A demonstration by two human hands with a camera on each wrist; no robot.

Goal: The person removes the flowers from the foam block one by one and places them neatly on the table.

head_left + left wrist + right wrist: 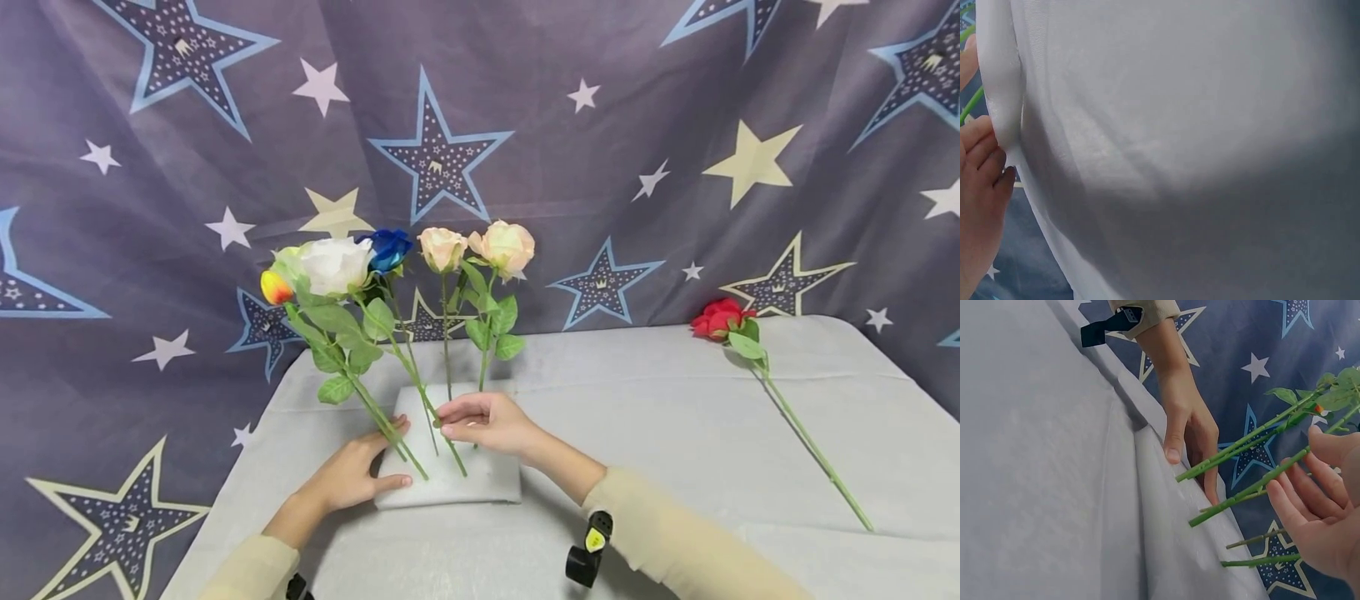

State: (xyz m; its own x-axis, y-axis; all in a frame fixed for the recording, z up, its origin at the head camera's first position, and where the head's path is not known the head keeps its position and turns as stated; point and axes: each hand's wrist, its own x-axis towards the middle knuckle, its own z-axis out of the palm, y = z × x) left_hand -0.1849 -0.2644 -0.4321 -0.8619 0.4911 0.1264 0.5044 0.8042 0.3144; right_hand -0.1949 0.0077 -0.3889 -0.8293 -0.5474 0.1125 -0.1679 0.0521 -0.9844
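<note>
My right hand [495, 423] pinches the green stem of a white rose [333, 265] between thumb and fingers, low down near a white foam block [491, 483]. In the right wrist view the lower end of this stem [1235, 499] meets the block. My left hand [348, 475] rests on the block's left side, thumb toward the front and fingers toward the back. Also standing in the block are a blue rose [388, 250], two peach roses [504, 247] and, leaning left, an orange-yellow tulip [276, 287] beside a pale green bloom partly hidden by the white rose.
A red rose [722, 319] with a long stem lies on the right of the table, which has a pale grey cloth [630, 400]. Behind the table hangs a dark curtain [525, 100] with stars. Dark wrist cameras [583, 565] are strapped at the sleeves.
</note>
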